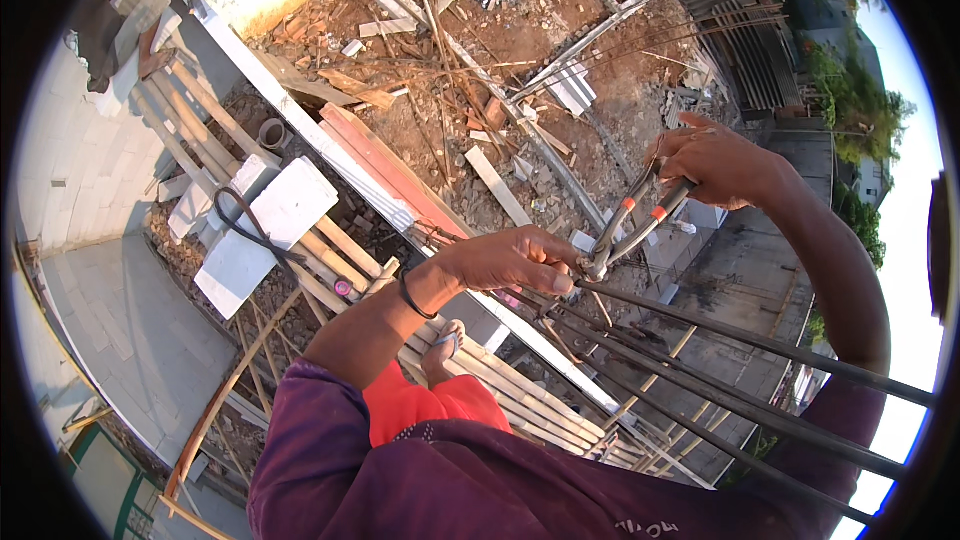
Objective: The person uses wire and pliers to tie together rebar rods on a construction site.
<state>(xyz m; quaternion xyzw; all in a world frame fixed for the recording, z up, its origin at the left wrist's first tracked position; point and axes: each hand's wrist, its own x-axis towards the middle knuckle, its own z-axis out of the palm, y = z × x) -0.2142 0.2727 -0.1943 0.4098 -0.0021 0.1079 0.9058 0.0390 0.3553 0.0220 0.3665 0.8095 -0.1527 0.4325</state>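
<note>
gripping spread pincers [629, 204], the right hand [718, 162] is curled; they reach just beside the left hand [515, 258], bent near a dark rod [720, 326]; what the left holds i cannot tell.

- A single wide fisheye view looks steeply down from the wearer's head, from the left of two side-by-side cameras, toward the pincers [628, 204] right of centre.
- It sits near the pincers, with the wearer's purple shirt [480, 480] below them.
- Well beyond the pincers, rubble ground [590, 20] fills the top; sky [912, 260] edges their right (straight lines bow at the rim).
</note>
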